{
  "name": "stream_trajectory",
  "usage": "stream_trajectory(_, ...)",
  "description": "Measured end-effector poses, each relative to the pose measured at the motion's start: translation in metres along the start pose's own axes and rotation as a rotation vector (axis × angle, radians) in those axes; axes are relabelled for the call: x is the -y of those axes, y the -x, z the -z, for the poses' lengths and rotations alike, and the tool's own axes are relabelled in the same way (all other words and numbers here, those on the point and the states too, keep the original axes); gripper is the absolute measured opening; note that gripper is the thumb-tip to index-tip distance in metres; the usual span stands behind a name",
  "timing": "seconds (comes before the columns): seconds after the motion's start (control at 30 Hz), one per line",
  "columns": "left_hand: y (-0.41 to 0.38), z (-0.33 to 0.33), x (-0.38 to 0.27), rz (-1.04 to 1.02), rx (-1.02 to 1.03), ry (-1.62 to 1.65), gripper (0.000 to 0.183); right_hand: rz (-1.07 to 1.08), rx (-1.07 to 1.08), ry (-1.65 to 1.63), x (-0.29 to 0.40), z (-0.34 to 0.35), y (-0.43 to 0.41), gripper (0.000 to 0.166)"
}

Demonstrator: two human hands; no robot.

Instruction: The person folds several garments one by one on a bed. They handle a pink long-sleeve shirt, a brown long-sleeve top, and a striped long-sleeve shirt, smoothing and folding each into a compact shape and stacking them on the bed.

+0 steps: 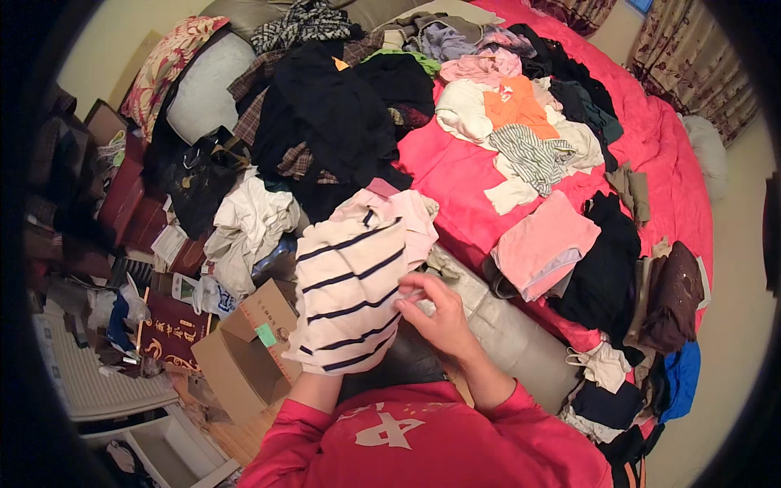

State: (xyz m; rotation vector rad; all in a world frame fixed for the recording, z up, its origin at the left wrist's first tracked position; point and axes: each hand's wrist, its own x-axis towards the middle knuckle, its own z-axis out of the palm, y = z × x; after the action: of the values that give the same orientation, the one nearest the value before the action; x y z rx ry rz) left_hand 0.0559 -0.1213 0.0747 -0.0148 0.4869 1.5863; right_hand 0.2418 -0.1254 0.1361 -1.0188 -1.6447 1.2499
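Note:
A cream knit garment with dark stripes [351,293] is held up in front of my body. My left hand is beneath it; only the wrist and forearm [318,388] show, and the fingers are hidden by the cloth. At the garment's right edge is my right hand [430,305], its thumb and forefinger close to the fabric; whether they pinch it is not plain. Pale pink clothing [418,229] lies just behind the striped garment. A folded pink garment [546,244] rests on the bed's near edge to the right.
Heaped clothes cover much of the bed with its pink-red bedspread [439,158], including a large black pile [329,116]. A padded bed edge [506,329] runs close by. An open cardboard box [244,360] and an open drawer [174,448] are at the lower left.

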Motion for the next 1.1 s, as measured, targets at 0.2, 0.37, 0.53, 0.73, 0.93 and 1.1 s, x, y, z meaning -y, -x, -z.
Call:
stream_trajectory(0.2, 0.035, 0.012, -0.006, -0.007, 0.004, -0.041, 0.048, 0.063, -0.216, 0.111, -0.003, -0.034, 0.002, 0.032)
stream_trajectory(0.37, 0.068, 0.027, -0.032, -0.058, -0.008, -0.068, 0.047, -0.328, -0.289, -0.923, -0.032, -0.057, 0.011, 0.012)
stream_trajectory(0.53, 0.084, 0.041, -0.049, -0.080, -0.020, -0.072, 0.046, -0.211, -0.336, -0.285, -0.034, -0.063, 0.026, 0.014)
stream_trajectory(0.73, 0.085, 0.048, -0.057, -0.094, -0.023, -0.088, 0.045, 0.162, 0.145, 0.110, 0.052, -0.080, 0.051, 0.044)
stream_trajectory(0.93, 0.088, 0.054, -0.058, -0.079, -0.031, -0.129, 0.044, -0.358, -0.114, -0.672, 0.029, -0.088, 0.039, 0.009)
stream_trajectory(1.1, 0.114, 0.104, -0.077, -0.130, -0.179, -0.310, 0.043, -0.320, -0.172, -0.955, 0.011, -0.059, 0.023, 0.027)
